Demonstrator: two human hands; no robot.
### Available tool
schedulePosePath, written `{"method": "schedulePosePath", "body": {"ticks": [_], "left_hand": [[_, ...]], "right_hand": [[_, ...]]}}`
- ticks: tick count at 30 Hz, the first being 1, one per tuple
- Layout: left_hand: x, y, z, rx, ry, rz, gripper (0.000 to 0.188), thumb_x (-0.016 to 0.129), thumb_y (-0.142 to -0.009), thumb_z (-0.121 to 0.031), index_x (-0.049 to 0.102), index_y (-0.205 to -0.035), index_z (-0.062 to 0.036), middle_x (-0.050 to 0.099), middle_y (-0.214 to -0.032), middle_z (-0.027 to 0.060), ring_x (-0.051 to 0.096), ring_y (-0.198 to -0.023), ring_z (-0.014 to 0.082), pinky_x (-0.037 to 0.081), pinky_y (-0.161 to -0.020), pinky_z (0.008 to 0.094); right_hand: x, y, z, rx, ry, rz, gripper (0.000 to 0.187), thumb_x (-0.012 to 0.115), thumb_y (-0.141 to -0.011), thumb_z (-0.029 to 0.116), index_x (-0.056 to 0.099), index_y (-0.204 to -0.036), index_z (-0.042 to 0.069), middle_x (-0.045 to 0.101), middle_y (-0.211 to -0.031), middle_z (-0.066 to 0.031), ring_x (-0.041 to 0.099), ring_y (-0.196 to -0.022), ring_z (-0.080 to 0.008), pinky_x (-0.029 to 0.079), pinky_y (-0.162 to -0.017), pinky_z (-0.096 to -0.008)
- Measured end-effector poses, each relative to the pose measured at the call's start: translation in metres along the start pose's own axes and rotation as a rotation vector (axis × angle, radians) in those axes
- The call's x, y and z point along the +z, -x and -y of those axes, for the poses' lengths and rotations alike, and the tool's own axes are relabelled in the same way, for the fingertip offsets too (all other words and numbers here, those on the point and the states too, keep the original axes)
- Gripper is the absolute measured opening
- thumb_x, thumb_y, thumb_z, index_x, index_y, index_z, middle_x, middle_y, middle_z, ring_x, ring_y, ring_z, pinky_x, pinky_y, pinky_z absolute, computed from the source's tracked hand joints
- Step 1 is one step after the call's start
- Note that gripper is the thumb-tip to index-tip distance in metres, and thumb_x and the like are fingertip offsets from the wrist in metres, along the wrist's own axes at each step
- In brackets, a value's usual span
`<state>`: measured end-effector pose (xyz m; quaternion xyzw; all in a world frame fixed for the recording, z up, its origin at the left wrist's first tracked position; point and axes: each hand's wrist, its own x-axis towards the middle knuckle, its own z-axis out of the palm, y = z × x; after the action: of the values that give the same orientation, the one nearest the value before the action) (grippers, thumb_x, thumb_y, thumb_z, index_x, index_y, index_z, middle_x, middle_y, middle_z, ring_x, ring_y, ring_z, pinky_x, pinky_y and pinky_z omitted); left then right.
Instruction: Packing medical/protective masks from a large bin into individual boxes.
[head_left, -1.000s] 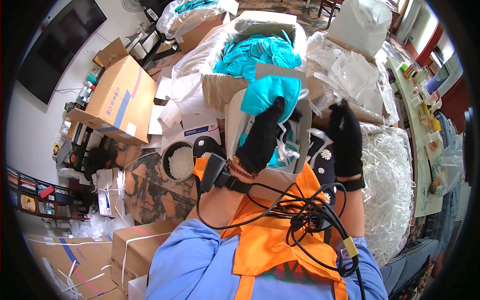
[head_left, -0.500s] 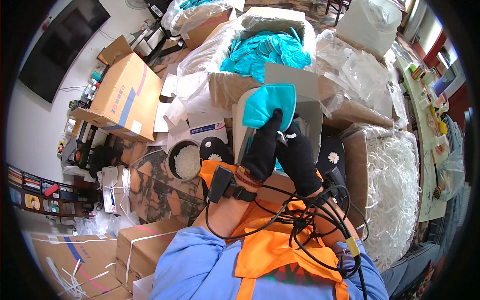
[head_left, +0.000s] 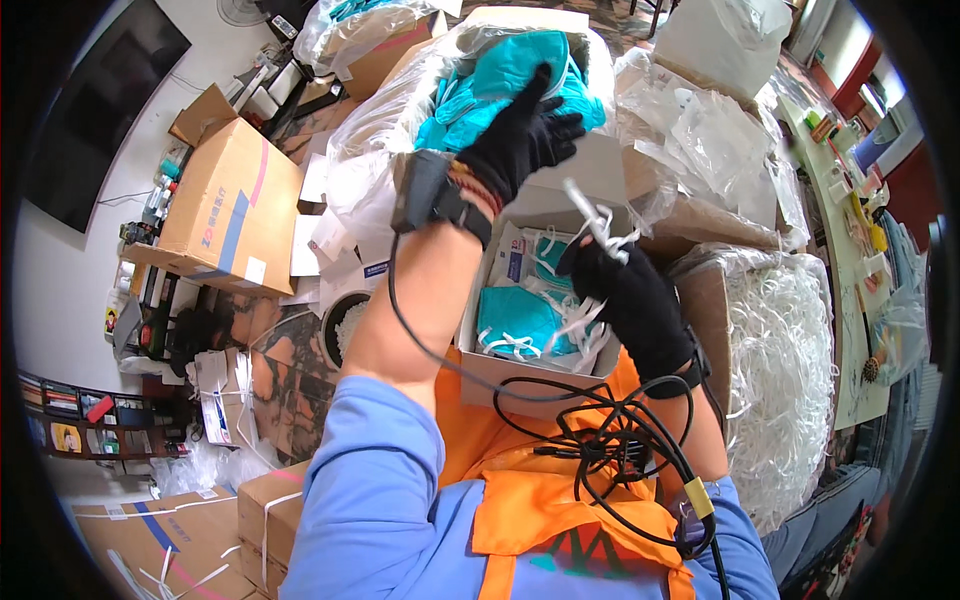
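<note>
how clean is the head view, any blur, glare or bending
Head view: even daylight, no strong shadows; the left hand on the teal masks and the right hand pinching white straps are fairly sharp; plastic bags glint mildly; fisheye bends the brown carton and blackens the corners.

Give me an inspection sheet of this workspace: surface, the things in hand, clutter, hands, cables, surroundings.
Surface: open white box on the lap; no table top seen.
Things in hand: teal masks with white straps in the white box; bagged heap of teal masks behind it.
Clutter: bin of white strips at right, clear plastic bags, brown carton at left.
Hands: both black-gloved; left hand reaches onto the heap; right hand pinches a thin white strip.
Cables: black cables tangled over the orange vest, one running to a wrist device.
Surroundings: cartons on the floor, shelf at left.
</note>
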<state>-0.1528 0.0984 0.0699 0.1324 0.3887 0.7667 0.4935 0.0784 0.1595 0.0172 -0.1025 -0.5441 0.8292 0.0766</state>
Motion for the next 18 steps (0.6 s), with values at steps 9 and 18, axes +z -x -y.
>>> {"method": "schedulePosePath", "body": {"ticks": [9,18], "left_hand": [[0.002,0.083,0.125,0.083,-0.222,0.403,0.045,0.039,-0.102,-0.030,0.038,-0.139,-0.0035,0.055,-0.126,0.0122,0.054,-0.116,0.0218,0.042,-0.102,0.0349],[0.022,0.110,0.134,0.017,-0.644,0.286,0.033,0.054,-0.096,-0.033,0.064,-0.104,-0.0026,0.063,-0.083,0.0017,0.060,-0.073,0.0115,0.049,-0.067,0.0262]], "right_hand": [[-0.014,-0.012,0.040,-0.251,0.239,-0.092,0.029,0.048,-0.098,0.029,0.060,-0.109,0.005,0.059,-0.084,0.0006,0.055,-0.073,-0.0063,0.046,-0.063,-0.0210],[0.005,0.004,0.050,-0.153,0.148,-0.117,0.035,0.046,-0.099,0.034,0.065,-0.098,0.005,0.060,-0.076,-0.0004,0.053,-0.064,-0.0057,0.040,-0.058,-0.0184]]}}
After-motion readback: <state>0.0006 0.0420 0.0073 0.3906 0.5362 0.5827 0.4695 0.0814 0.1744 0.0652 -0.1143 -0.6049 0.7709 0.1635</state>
